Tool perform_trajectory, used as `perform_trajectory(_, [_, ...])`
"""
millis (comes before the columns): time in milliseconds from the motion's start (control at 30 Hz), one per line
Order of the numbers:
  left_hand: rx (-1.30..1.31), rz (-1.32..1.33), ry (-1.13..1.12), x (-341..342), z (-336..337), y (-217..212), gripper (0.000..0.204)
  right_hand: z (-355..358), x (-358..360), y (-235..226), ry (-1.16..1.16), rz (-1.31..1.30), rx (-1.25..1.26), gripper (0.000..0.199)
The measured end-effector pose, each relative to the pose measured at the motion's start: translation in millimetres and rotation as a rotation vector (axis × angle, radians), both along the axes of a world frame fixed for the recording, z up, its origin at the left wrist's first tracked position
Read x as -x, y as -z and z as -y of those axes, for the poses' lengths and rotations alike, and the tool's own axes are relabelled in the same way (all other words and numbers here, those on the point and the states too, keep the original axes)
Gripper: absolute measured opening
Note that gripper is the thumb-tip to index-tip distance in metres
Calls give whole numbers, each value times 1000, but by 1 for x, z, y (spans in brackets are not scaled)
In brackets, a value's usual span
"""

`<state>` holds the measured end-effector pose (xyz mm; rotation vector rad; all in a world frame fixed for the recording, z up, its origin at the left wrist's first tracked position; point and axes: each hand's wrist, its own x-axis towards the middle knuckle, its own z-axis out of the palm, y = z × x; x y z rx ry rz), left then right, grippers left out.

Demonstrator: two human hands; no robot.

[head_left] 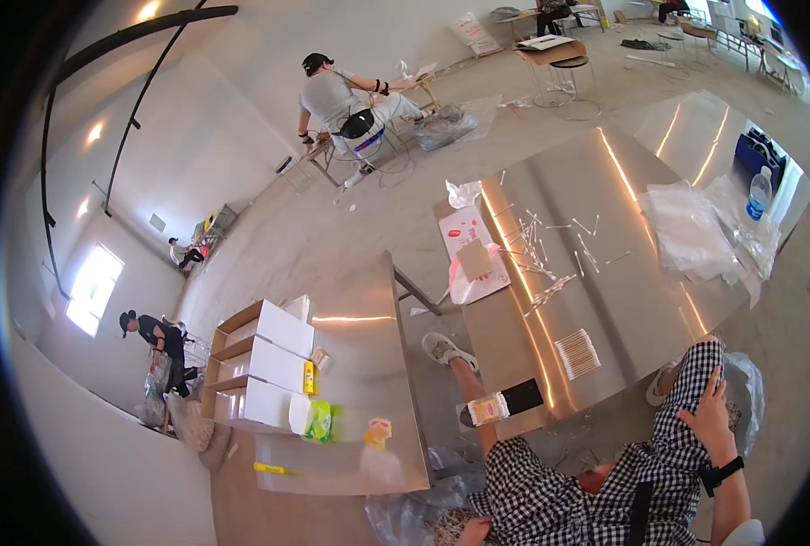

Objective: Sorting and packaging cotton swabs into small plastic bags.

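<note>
Checked trousers (551,491) under both hands: right hand (710,414) flat on the knee, open, holding nothing. Left hand (473,530) on the thigh, grip unclear. Swabs (576,353) near the steel table's (623,300) near edge.

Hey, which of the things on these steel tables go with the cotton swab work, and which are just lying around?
In use: scattered cotton swabs, bundled swabs, clear plastic bags, right hand resting on knee.
Lying about: water bottle, white boxes, yellow-green packet.
</note>
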<state>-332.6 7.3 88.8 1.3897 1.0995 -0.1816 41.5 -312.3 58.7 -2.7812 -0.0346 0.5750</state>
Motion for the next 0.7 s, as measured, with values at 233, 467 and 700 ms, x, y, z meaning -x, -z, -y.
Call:
perform_trajectory(233, [-263, 219, 364, 15, -22, 36, 28, -4, 1, -5, 16, 22, 28, 131])
perform_trajectory(467, [-275, -82, 847, -52, -38, 45, 39, 0, 0, -1, 26, 46, 35, 128])
perform_trajectory(700, [-484, -190, 819, -102, -14, 26, 66, -4, 1, 0, 36, 39, 53, 129])
